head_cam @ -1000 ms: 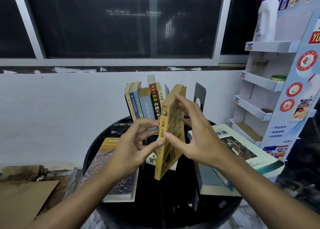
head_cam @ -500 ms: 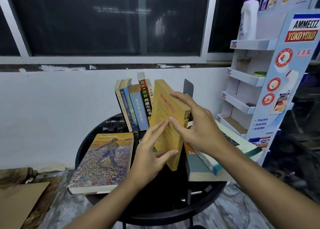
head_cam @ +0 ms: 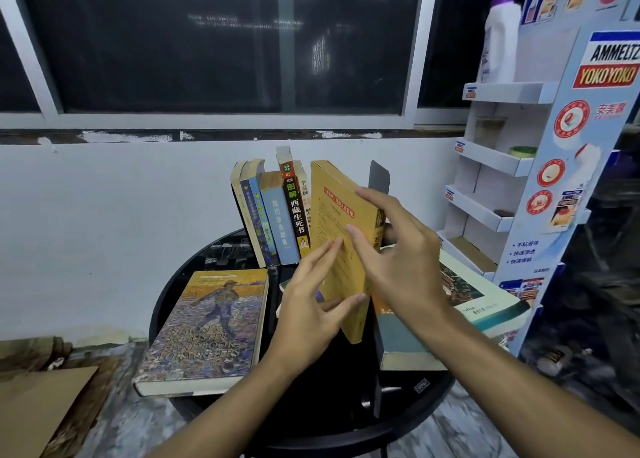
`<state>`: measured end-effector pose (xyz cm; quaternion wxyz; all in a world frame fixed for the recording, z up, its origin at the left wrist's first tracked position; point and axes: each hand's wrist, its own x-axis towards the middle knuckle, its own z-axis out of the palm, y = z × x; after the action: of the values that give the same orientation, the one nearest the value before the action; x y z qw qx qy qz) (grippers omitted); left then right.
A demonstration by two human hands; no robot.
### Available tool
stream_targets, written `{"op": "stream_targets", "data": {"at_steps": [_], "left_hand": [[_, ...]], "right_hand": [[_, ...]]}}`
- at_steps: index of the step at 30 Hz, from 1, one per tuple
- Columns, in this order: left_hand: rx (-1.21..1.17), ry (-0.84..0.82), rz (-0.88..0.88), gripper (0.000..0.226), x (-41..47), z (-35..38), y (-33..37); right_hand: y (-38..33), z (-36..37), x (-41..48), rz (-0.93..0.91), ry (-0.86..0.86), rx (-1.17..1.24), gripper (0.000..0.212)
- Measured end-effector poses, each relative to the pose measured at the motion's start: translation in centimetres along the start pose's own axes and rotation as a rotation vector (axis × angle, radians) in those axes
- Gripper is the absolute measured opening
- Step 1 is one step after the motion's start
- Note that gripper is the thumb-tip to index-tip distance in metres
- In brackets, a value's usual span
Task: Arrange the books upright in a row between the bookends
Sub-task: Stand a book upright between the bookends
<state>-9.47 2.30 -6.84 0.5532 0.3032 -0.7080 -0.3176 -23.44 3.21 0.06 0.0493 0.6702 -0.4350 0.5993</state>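
A yellow book (head_cam: 337,222) stands tilted above the round black table (head_cam: 346,419), its cover turned to the left. My right hand (head_cam: 401,257) grips it around the spine, thumb on the cover. With straight fingers, my left hand (head_cam: 311,308) touches the cover's lower part. Just behind, several books (head_cam: 277,215) stand in a row leaning left. A dark metal bookend (head_cam: 380,177) rises to the right of the yellow book. A painted-cover book (head_cam: 207,326) lies flat at the left, and two large books (head_cam: 481,302) lie stacked at the right.
A cardboard display shelf (head_cam: 502,160) stands close to the table's right side, with a white bottle (head_cam: 500,32) on top. A white wall and dark window lie behind the table. Brown cardboard (head_cam: 34,402) lies on the floor at the left.
The yellow book has turned from spine-on to cover-on and moved up toward the row. My left hand went from pinching its edge to flat fingers on the cover.
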Motion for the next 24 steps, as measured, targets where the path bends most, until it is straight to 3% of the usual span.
{"op": "stream_targets", "data": {"at_steps": [4,8,15,19,24], "left_hand": [[0.035,-0.029,-0.001,0.067,1.8,-0.7,0.0],[0.223,0.031,0.044,0.052,5.8,-3.2,-0.2],[0.713,0.157,0.155,0.060,16.5,-8.9,-2.0],[1.101,-0.028,0.036,0.069,21.1,-10.3,-3.6],[1.232,-0.229,-0.044,0.055,22.9,-8.8,-4.8]], "right_hand": [[0.3,-0.4,1.4,0.015,0.043,-0.028,0.040],[0.2,-1.4,3.0,0.017,0.041,-0.054,0.041],[0.0,-2.3,4.8,0.038,-0.034,-0.104,0.043],[0.2,-2.2,5.4,0.051,-0.067,-0.119,0.043],[0.2,-1.6,6.5,0.077,-0.118,-0.124,0.043]]}}
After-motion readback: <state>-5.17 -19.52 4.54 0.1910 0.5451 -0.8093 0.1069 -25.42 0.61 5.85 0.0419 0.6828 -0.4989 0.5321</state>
